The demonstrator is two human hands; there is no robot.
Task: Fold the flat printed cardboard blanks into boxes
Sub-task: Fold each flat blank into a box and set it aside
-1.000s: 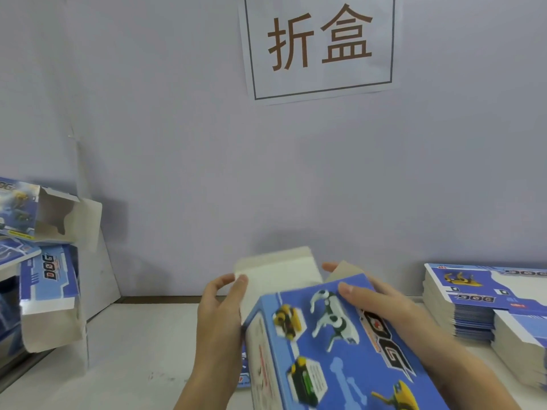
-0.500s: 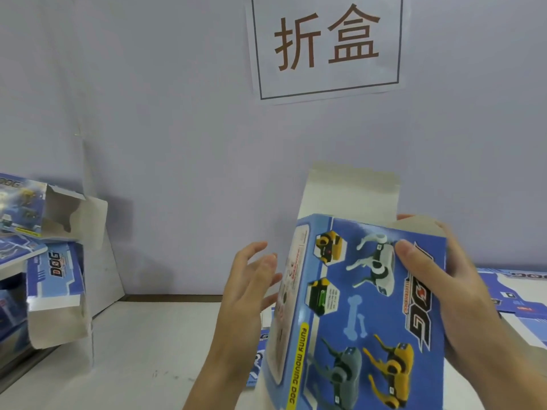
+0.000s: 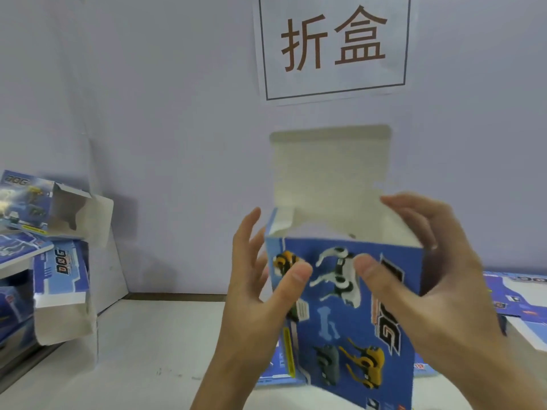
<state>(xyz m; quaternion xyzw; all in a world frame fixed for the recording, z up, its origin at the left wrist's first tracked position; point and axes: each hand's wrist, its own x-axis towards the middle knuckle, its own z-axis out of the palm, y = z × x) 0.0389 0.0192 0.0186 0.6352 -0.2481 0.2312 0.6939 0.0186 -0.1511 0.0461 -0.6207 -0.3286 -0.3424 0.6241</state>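
Two hands around one glossy blue rectangular cardboard box

- Box: printed cardboard; the blue outer face looks smooth with a slight sheen.
- Top flap: the unprinted inner side, matt off-white board with a faintly grainy look.
- Folded boxes at left: the same printed card outside, plain matt greyish-white inside.
- Flat blanks at right: thin printed card; finish blurred.
- Sign: white paper, matt, with brown characters.
- Wall: smooth, matt, pale lilac.
- Tabletop: white, smooth, matt, lightly scuffed.
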